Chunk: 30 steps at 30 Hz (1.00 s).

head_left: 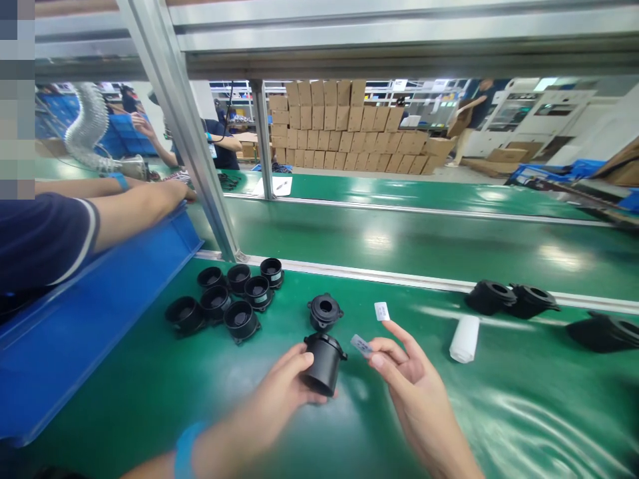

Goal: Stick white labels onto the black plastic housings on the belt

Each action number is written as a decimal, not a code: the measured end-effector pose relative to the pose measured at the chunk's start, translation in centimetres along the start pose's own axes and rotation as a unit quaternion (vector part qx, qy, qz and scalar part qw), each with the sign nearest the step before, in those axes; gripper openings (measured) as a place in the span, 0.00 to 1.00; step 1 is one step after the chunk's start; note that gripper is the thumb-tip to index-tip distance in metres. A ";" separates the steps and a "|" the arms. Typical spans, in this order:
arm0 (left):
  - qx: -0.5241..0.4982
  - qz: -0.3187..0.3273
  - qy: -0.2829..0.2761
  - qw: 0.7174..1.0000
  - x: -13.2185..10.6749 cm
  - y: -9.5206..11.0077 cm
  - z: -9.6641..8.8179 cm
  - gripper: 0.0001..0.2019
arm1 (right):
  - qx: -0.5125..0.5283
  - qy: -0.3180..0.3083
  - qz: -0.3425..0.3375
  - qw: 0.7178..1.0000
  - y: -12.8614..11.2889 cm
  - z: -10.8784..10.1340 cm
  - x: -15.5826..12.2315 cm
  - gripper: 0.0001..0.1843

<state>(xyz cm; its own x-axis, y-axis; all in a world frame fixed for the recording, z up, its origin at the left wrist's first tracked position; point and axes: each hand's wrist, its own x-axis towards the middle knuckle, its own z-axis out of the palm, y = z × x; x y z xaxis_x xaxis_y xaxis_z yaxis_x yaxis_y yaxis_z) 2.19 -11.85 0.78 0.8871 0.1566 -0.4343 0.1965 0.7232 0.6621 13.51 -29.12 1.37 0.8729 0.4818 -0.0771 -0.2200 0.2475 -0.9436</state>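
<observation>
My left hand (287, 386) is closed around a black cylindrical plastic housing (324, 366), tilted with its flanged end away from me. In a pinch of thumb and fingers, my right hand (412, 386) holds a small printed label (361, 344) just right of the housing. A second white label (381, 311) shows at the tip of the raised index finger; whether it sticks to the finger or lies on the table, I cannot tell. Directly beyond the held housing stands another black housing (325, 311), its holed end up. Several open black cups (241, 320) are grouped at the left.
A white roll (464, 339) lies to the right, with black housings (489, 297) beyond it. On the left is a blue bin (100, 293), with a co-worker's arm (142, 206) over it. A metal post (184, 126) rises at the green table's (389, 426) far edge.
</observation>
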 end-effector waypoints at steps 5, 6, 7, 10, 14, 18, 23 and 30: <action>0.022 -0.005 0.019 1.000 -0.1 -0.3 0.0 0.33 | -0.009 0.018 -0.023 1.000 0.2 0.0 0.1 0.32; 0.028 -0.003 0.025 0.999 -0.1 -0.3 0.0 0.34 | -0.013 0.019 -0.023 0.999 0.2 0.0 0.2 0.31; 0.035 0.003 0.025 0.999 -0.1 -0.3 0.0 0.35 | -0.017 0.017 -0.020 1.000 0.2 0.0 0.2 0.31; 0.061 0.041 -0.006 0.997 -0.3 0.0 0.2 0.34 | -0.022 -0.002 0.004 1.000 0.4 0.2 0.0 0.30; 0.065 0.073 -0.040 0.994 -0.2 0.2 0.5 0.29 | -0.029 -0.038 0.048 0.998 0.9 0.7 -0.5 0.31; 0.043 0.085 -0.071 0.993 0.2 -0.5 0.2 0.29 | -0.022 -0.063 0.061 0.996 1.1 1.4 -1.0 0.32; 0.040 0.087 -0.110 0.989 0.5 -1.7 -0.6 0.29 | -0.015 -0.086 0.080 0.993 1.5 2.1 -1.4 0.34; 0.092 0.103 -0.091 0.986 0.5 -2.2 -1.0 0.27 | -0.003 -0.068 0.089 0.994 2.2 2.3 -1.7 0.36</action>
<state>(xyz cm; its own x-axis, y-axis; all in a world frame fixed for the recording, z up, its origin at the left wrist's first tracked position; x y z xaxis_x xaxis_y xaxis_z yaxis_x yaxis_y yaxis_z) 1.75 -12.73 -1.51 0.9730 0.1516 -0.1742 0.0631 0.5513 0.8319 10.59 -27.47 0.16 0.7534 0.6266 -0.1994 -0.3629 0.1433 -0.9207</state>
